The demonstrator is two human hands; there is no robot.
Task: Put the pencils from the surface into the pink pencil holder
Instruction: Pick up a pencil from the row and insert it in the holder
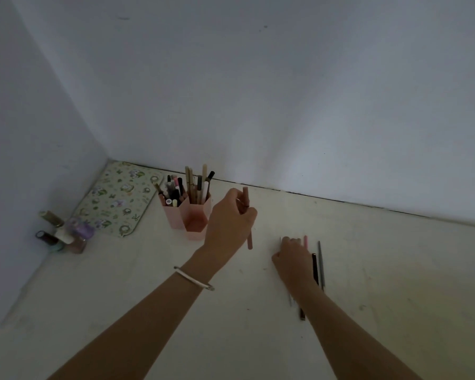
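The pink pencil holder, made of hexagonal tubes, stands near the back wall with several pens and pencils upright in it. Just right of it my left hand grips a dusty-pink pencil held almost upright above the surface. Farther right, my right hand rests palm down on a row of pencils lying on the pale surface. A pink pencil, a black one and a grey one show beside its fingers. Other pencils are partly hidden under the hand and wrist.
A floral mat lies in the back left corner. Several small bottles stand by the left wall. White walls close off the back and left. A bangle circles my left wrist.
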